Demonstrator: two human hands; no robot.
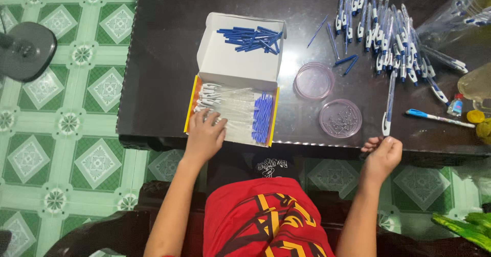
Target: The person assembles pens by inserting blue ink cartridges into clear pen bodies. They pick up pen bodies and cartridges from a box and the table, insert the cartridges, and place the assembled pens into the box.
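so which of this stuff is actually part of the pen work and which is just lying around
In the work:
- left hand in the box of pen parts
- right hand holding a white and blue pen
- pile of finished pens
- blue refills in the box lid
- two round dishes, one holding tiny parts

Lying about:
- small bottle
- yellow lumps
- fan base on the floor

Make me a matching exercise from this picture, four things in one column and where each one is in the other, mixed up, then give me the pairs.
Things
1. left hand
2. right hand
3. loose blue tips
4. pile of finished pens

Places
A. in the raised white lid of the box
B. at the table's near edge, holding a white-and-blue pen upright
C. spread over the far right of the table
D. inside the box, on the clear pen barrels

Pairs: 1-D, 2-B, 3-A, 4-C
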